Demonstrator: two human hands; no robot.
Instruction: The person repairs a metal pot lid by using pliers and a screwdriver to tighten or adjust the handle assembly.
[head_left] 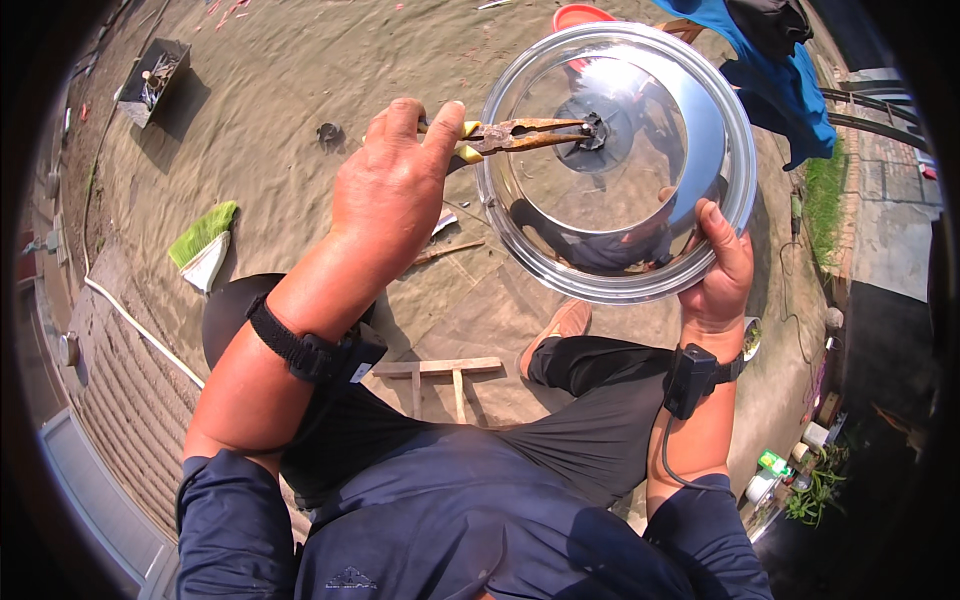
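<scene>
My left hand (pixel 395 165) is closed around the yellow-and-black handles of rusty long-nose pliers (pixel 525 134). Their jaws reach the dark, rough fitting (pixel 596 131) at the centre of a clear pot lid (pixel 590 205) with a shiny metal rim. Whether the tips grip the small piece there, I cannot tell. My right hand (pixel 722 265) holds the lid by its lower right rim, thumb on the near face and the other fingers mostly behind it. The lid is held up in front of me, above my knees.
A wooden stool or frame (pixel 438 367) lies between my legs. On the ground to the left are a green-and-white broom head (pixel 204 243) and a black box of scrap (pixel 153 82). A red basin (pixel 582 16) and blue cloth (pixel 800 105) sit beyond the lid.
</scene>
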